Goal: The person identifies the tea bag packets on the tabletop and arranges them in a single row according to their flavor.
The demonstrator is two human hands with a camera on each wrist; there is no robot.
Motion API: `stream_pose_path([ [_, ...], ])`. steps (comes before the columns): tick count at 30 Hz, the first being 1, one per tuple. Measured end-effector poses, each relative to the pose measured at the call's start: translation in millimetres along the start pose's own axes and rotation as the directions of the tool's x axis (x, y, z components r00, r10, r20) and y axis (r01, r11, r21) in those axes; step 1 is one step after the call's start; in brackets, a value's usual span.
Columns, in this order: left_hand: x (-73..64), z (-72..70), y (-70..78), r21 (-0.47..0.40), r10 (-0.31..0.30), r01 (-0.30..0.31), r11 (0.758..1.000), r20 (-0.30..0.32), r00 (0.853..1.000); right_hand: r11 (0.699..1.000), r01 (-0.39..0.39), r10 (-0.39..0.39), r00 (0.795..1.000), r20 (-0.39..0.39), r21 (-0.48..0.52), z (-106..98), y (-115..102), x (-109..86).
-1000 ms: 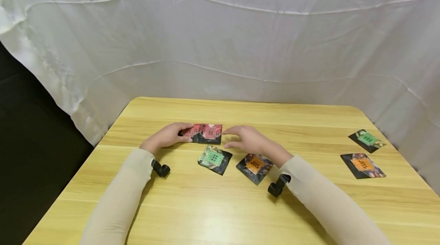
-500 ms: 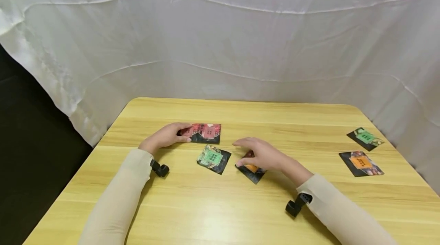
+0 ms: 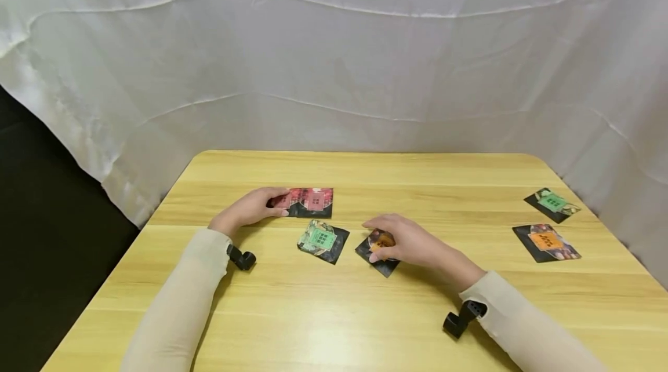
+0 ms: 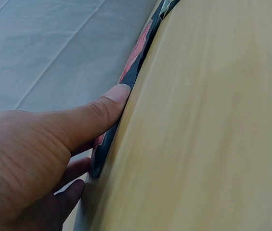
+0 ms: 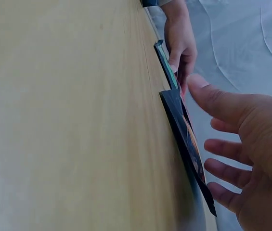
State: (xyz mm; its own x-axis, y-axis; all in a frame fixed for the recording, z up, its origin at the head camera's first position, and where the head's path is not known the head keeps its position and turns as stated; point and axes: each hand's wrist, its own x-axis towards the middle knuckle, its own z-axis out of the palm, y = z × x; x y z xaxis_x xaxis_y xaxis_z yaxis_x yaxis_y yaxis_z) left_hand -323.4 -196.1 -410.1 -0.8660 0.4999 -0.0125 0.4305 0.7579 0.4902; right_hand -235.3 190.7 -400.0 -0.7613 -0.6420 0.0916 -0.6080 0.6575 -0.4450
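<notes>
I am getting a bright, evenly lit head view, with pale glare pooling low on the yellow wood-grained worktop (image 3: 308, 296) and soft shadows lying beneath both beige fabric sleeves (image 3: 174, 299). Fine printing on the flat black packets with coloured labels (image 3: 323, 241) is coming through too soft to read. Both wrist views are running dimmer and bluer, the worktop's grain blurring softly.

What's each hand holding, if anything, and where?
The left hand holds the left red packet, thumb on its near edge. The right hand, over an orange packet, shows no grip.
</notes>
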Motion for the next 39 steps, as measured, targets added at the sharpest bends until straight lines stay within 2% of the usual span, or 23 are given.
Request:
stream_pose_path([
  [10, -0.1, 2.0, -0.7, -0.017, -0.019, 0.019, 1.000, -0.002, 1.000, 1.000, -0.006, 0.006, 1.000, -0.016, 0.008, -0.8, 3.9, -8.7],
  [20, -0.9, 2.9, -0.9, -0.011, -0.019, 0.019, 1.000, -0.008, 1.000, 0.999, -0.021, 0.020, 0.999, -0.027, -0.038, 6.1, 7.6, -14.2],
  [27, -0.4, 3.2, -1.9, -0.027, -0.008, 0.007, 1.000, -0.010, 1.000, 0.998, -0.004, 0.002, 1.000, -0.031, -0.070, 5.6, 6.6, -15.5],
  [32, 0.1, 3.5, -2.3, -0.025, -0.005, 0.005, 1.000, -0.013, 1.000, 0.990, -0.038, 0.031, 0.998, -0.053, -0.136, 5.0, 3.5, -15.7],
  [39, 1.6, 2.5, -0.6, -0.030, -0.009, 0.009, 1.000, -0.011, 1.000, 0.984, -0.092, 0.084, 0.995, -0.062, -0.150, 2.5, -1.1, -18.6],
])
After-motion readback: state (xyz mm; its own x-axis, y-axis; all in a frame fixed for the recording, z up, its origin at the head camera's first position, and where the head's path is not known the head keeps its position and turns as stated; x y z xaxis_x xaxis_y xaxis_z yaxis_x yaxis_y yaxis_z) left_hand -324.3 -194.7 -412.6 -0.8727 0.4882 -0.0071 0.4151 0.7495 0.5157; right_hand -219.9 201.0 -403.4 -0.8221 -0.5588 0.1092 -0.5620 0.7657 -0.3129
